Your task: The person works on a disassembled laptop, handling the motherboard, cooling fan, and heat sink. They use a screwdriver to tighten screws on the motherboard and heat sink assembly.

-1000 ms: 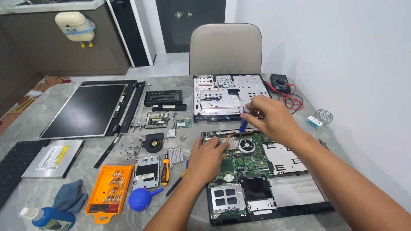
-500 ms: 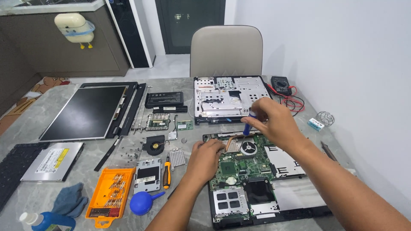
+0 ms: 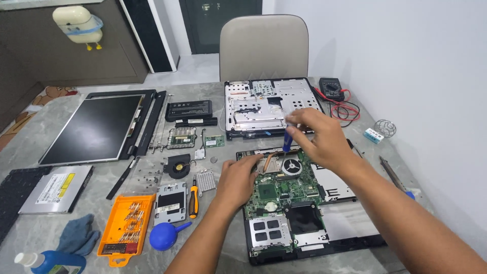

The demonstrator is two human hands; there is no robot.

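Head view: orange bit case holds screwdriver bits.

My left hand lies palm down near the middle of the frame, fingers curled and pressing downward. My right hand, just above and to its right, has its fingers pinched together; both bare forearms run in from the bottom edge.
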